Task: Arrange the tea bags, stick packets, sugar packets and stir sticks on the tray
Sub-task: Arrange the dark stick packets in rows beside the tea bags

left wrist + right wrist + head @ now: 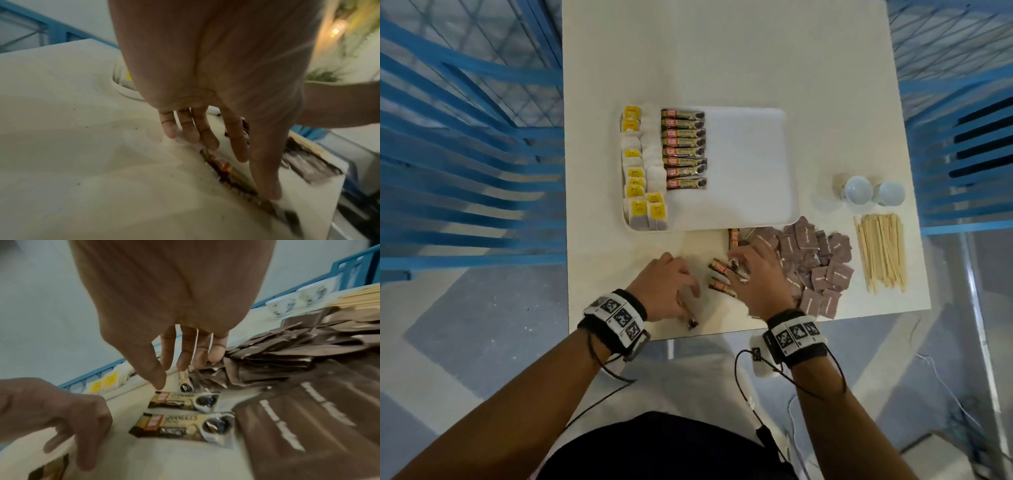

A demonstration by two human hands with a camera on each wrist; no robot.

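Both hands work just below the tray (750, 219), at the near edge of the white surface (722, 61). Our left hand (666, 286) rests spread, with fingers fairly straight, on one loose stick packet (690, 318), pressing it flat. Our right hand (758, 277) hovers with relaxed fingers over two more stick packets (180, 400), holding nothing. On the tray, tea bags (635, 171) fill the left side and a column of stick packets (683, 149) sits beside them; the rest is bare. Brown sugar packets (815, 263) lie heaped right of the tray's near corner, with stir sticks (881, 251) further right. We judge the risk to be the right hand brushing the sugar heap and scattering it, or the pressed packet sliding off the near edge.
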